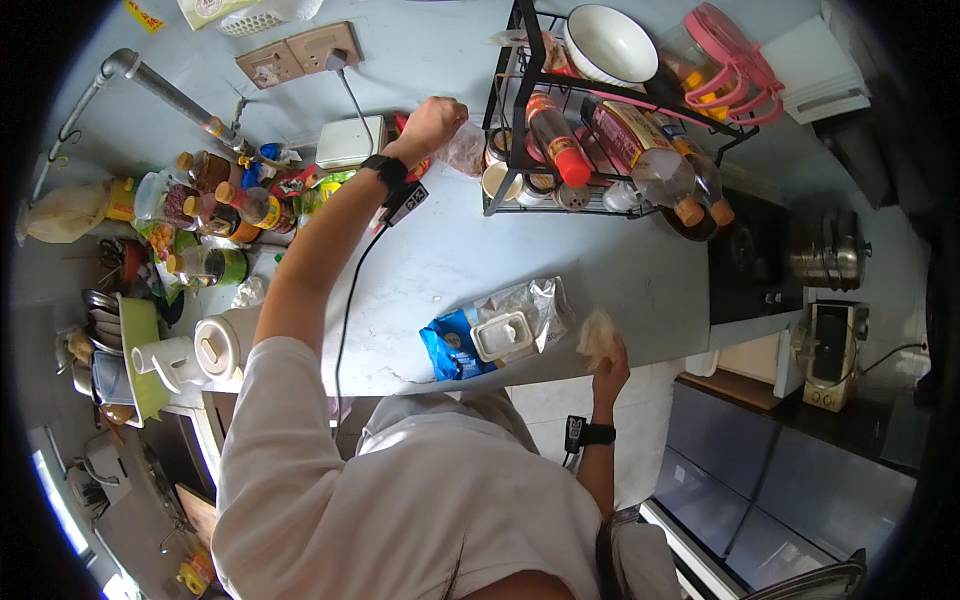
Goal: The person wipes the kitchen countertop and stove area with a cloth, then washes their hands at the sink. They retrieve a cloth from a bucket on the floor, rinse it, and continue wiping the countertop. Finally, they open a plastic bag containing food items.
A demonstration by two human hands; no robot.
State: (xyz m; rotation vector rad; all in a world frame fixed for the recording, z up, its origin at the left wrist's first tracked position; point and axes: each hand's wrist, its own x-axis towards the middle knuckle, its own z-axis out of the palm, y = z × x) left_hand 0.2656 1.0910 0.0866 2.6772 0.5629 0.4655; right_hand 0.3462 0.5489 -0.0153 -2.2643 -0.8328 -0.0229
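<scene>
My left hand (436,122) reaches to the back of the counter, its fingers closed at the top of a clear plastic bag (463,152) with contents I cannot make out. The bag is beside the black wire rack. At the counter's front edge, my right hand (613,369) holds a crumpled, yellowish, thin cloth or wipe (597,339). Between the hands, nearer the right one, lies a blue and silver pack of wet wipes (497,330) with a white plastic lid, which looks closed. Each wrist wears a black band with a small device.
The black wire rack (534,79) holds sauce bottles, jars and a white bowl (611,45). Several bottles and bags crowd the left side, near a white lidded jug (219,346). A black cable (348,300) crosses the counter (435,247). A black hob (750,262) is at right.
</scene>
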